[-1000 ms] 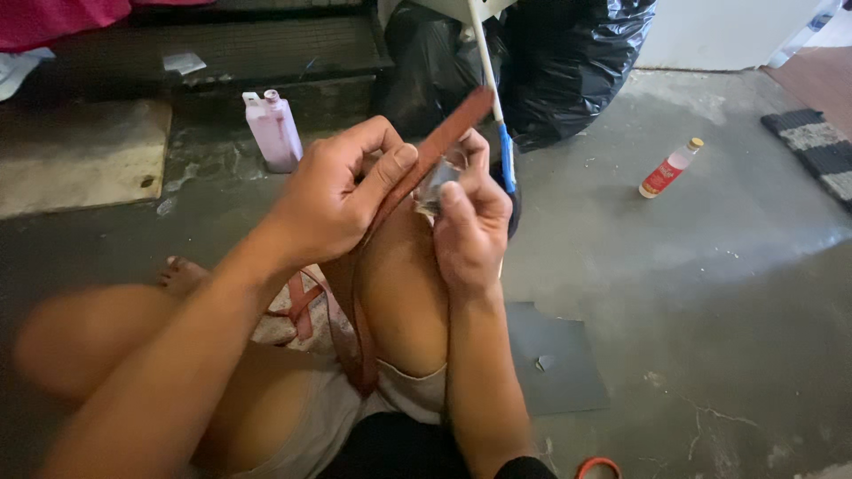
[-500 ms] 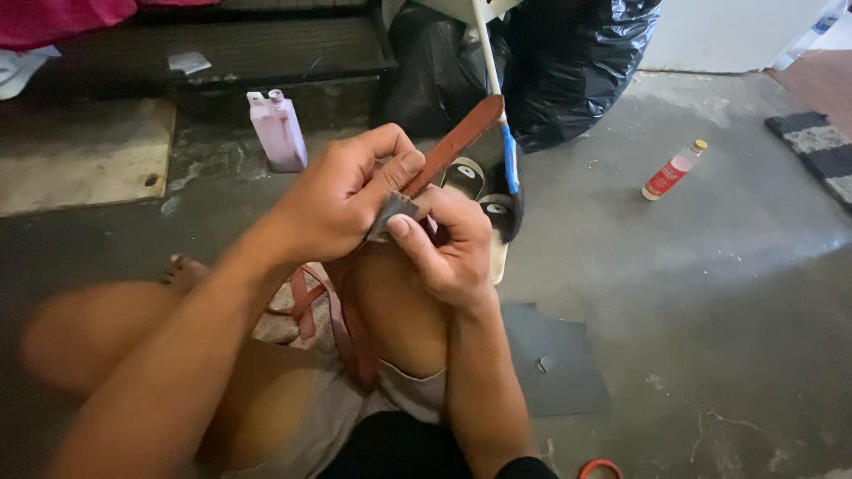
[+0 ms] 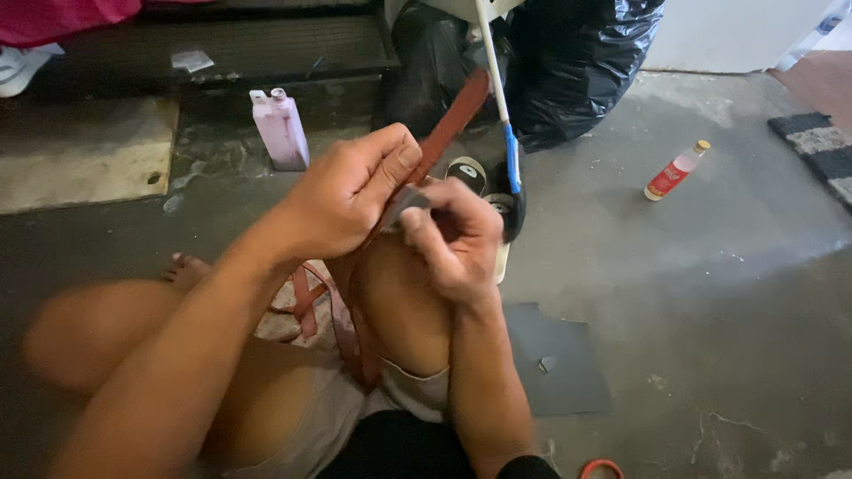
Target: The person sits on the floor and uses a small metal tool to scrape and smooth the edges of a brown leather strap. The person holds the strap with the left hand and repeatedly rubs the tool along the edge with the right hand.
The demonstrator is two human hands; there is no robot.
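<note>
My left hand (image 3: 351, 191) grips a reddish-brown leather strap (image 3: 454, 120) that sticks up and away past my fingers and trails down over my raised knee. Close against it, my right hand (image 3: 457, 235) pinches a small grey piece (image 3: 406, 202) and presses it on the strap just below my left thumb. Both hands hover above my knee. More of the strap loops down beside my thigh (image 3: 306, 293).
A pink plastic bottle (image 3: 281, 129) stands on the concrete floor ahead. A small red-labelled bottle (image 3: 674, 170) lies to the right. Black rubbish bags (image 3: 577, 62), a white-and-blue stick (image 3: 497, 80) and a dark shoe (image 3: 510, 208) sit ahead. A grey sheet (image 3: 559, 359) lies by my right arm.
My right hand has slid down and toward me along the strap with the grey piece. The left hand keeps its grip on the strap.
</note>
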